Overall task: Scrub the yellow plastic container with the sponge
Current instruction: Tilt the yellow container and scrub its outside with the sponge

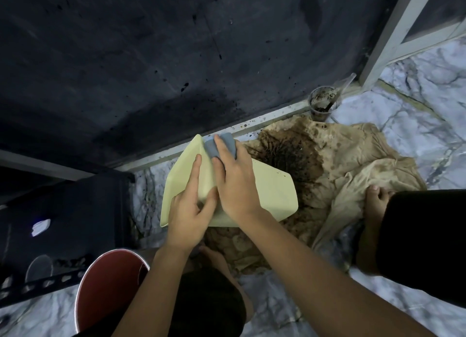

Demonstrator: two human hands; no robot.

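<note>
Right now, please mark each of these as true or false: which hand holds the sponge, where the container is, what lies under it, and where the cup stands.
1. The right hand presses the blue sponge on the yellow container. True.
2. The left hand is off the container. False: it grips the container's near edge.
3. The container is held above a stained beige cloth. True.
4. The plastic cup stands inside the red bucket. False: it stands on the floor by the dark wall.

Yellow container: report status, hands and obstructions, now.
Left hand gripping yellow container, tilted over stained cloth. Right hand pressing blue sponge on its upper end. Nothing blocking; red bucket sits near-left.
</note>
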